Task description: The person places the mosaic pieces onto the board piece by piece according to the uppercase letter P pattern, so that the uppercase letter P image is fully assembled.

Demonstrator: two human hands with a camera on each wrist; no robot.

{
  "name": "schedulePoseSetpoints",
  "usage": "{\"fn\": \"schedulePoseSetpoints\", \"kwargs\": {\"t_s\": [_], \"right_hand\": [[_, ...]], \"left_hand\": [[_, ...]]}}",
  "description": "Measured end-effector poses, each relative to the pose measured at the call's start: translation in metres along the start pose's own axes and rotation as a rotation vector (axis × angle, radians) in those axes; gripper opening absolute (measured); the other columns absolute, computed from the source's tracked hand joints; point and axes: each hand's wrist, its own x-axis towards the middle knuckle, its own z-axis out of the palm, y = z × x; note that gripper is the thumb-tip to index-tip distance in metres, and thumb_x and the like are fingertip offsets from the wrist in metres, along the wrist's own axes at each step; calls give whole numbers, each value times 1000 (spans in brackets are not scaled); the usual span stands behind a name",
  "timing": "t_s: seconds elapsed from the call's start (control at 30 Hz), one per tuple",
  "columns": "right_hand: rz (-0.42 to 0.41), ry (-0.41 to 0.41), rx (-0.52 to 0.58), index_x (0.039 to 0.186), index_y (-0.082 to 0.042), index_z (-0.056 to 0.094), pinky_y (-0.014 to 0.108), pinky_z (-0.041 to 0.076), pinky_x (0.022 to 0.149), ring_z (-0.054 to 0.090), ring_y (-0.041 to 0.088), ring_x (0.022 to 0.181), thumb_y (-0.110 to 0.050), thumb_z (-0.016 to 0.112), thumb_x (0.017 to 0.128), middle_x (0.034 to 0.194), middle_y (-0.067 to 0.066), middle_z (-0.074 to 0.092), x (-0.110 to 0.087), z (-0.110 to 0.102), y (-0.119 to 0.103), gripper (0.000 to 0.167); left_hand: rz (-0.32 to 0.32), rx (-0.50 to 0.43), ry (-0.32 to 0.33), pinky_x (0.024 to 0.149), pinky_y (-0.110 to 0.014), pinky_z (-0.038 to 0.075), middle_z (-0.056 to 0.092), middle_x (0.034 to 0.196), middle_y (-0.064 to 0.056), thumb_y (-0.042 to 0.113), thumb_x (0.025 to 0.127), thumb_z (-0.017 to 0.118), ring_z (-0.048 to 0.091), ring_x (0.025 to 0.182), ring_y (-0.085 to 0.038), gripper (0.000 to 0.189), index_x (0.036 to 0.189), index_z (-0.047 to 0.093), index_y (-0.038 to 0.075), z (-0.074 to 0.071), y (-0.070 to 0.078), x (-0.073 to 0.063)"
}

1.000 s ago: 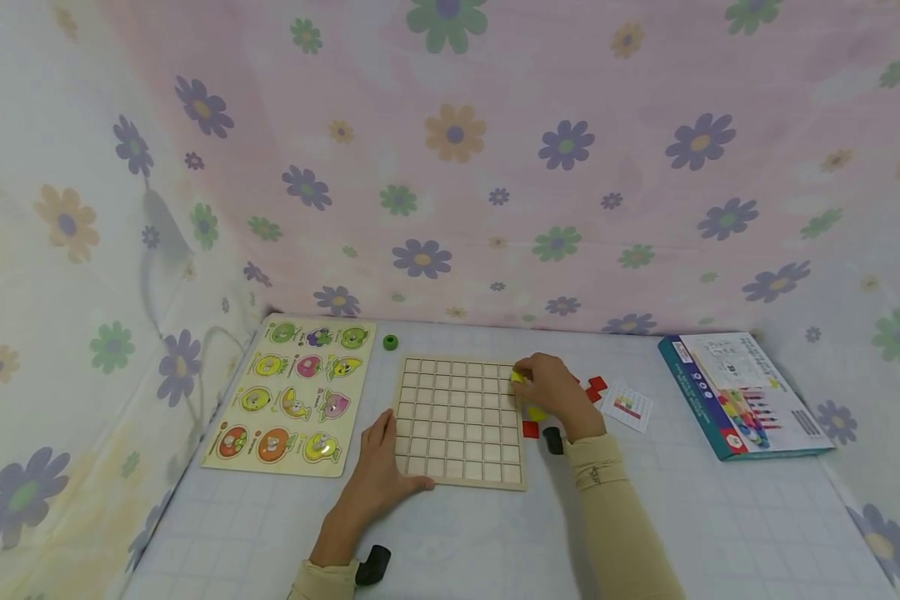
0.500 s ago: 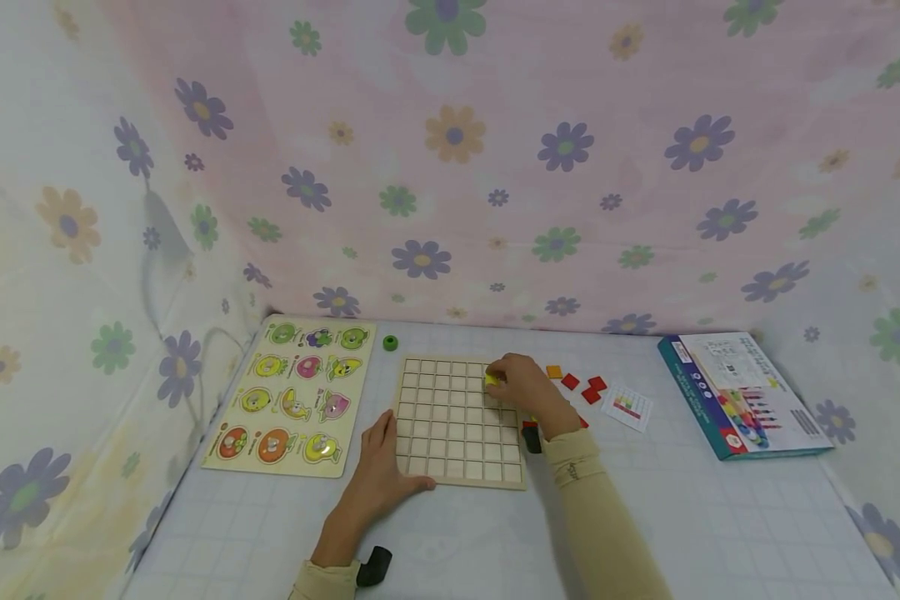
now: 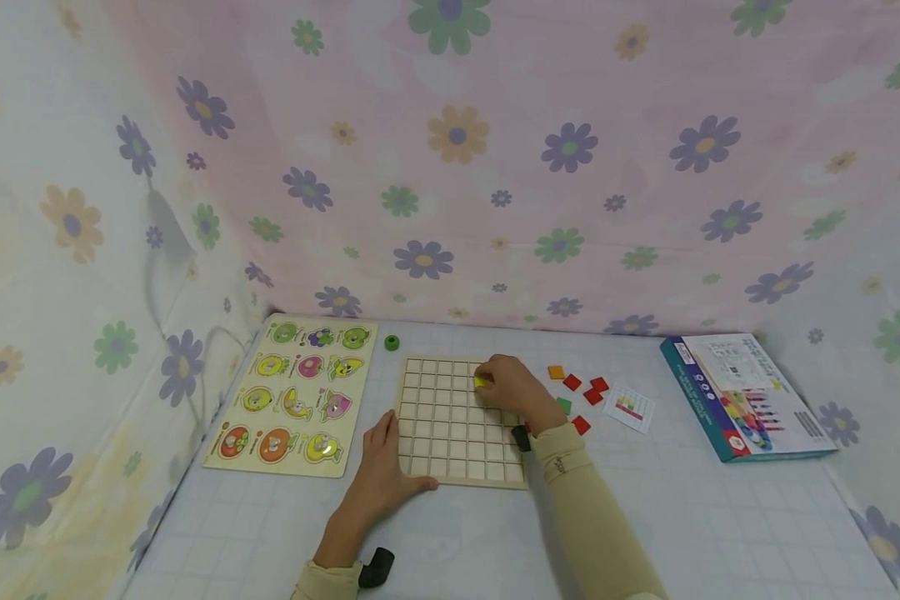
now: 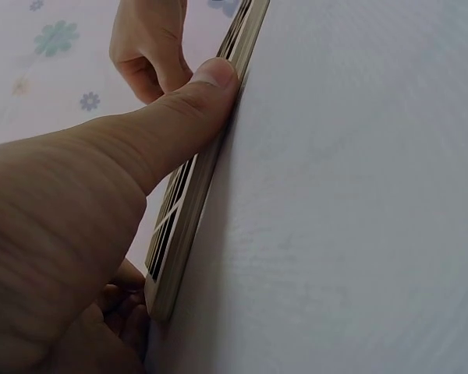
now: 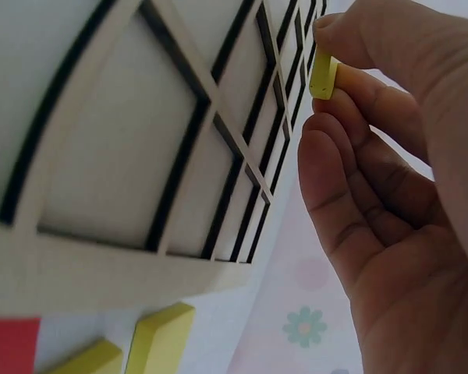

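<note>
A pale wooden grid board [image 3: 461,450] lies flat on the table in the head view. My left hand [image 3: 382,467] steadies its near left corner, fingers against the left edge and thumb extended along the front edge; the left wrist view shows that thumb [image 4: 191,105] pressed to the rim. Thumb and fingertips of my right hand [image 3: 513,387] pinch a small yellow tile [image 5: 322,76], held over the far right part of the grid. The grid squares in sight hold no tiles. Two more yellow tiles [image 5: 162,339] and a red one [image 5: 12,343] show beside the board in the right wrist view.
Right of the board lie several red tiles [image 3: 594,396], an orange tile [image 3: 555,372], a green tile [image 3: 563,406] and a pattern card [image 3: 629,407]. A box [image 3: 787,417] sits farther right. At left are a fruit puzzle board [image 3: 342,460] and a green bead [image 3: 392,342].
My right hand has moved left with the yellow tile, from beside the board's right edge to over the grid, uncovering orange, red and green tiles. My left hand stays put.
</note>
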Motion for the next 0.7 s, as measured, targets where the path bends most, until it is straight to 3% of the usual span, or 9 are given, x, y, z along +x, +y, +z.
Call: {"fn": "schedulePoseSetpoints", "kwargs": {"t_s": [0.37,0.7], "right_hand": [[-19,6,3,118,-4,74,37,54,80,59,18,86,-15,70,95,100,9,69,5,3,-2,26],[13,-23,-2,112,-7,75,32,44,72,50,16,78,-14,69,96,89,5,64,12,3,-4,19]], "left_hand": [[-15,-3,-8,120,-54,35,19,168,-18,49,68,94,20,152,-37,131,162,18,-1,1,1,0],[-13,1,-5,119,-54,36,20,168,-18,49,67,94,22,151,-37,131,162,18,-1,2,0,0]]}}
